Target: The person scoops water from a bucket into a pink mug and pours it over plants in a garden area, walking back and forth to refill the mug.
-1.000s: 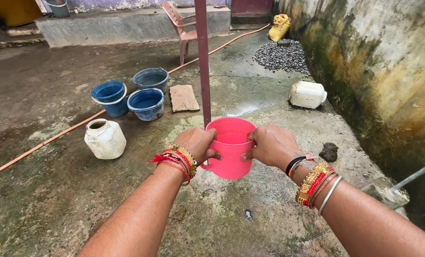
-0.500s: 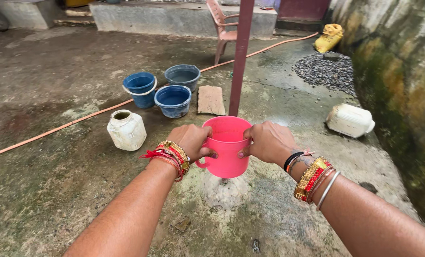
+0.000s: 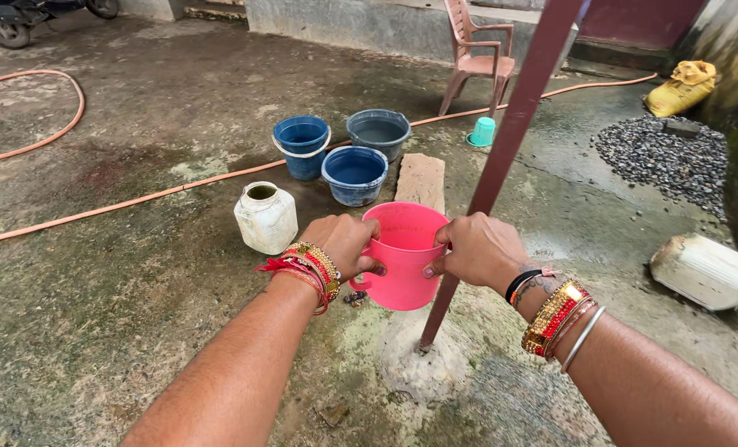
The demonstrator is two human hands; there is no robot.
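- A pink mug point(image 3: 404, 257) is held up over the wet concrete floor point(image 3: 121, 281), gripped from both sides.
- The left hand point(image 3: 342, 244) is closed around the mug's left side, by the handle.
- The right hand point(image 3: 476, 251) is clenched on the right rim, thumb over the edge.
- Bangles are worn on both wrists.
- A reddish pole point(image 3: 501, 157) is seen just behind the mug, slanting up from a cement base point(image 3: 419, 364).
- A white jar point(image 3: 265, 217) stands near the left hand, lid off.
- Three blue buckets point(image 3: 354, 174) are grouped beyond it, beside a flat stone point(image 3: 421, 180).
- An orange hose point(image 3: 137, 200) is laid across the floor.
- A plastic chair point(image 3: 476, 58) and a teal cup point(image 3: 483, 132) are farther back.
- A white can point(image 3: 704, 271) lies on its side at the right.
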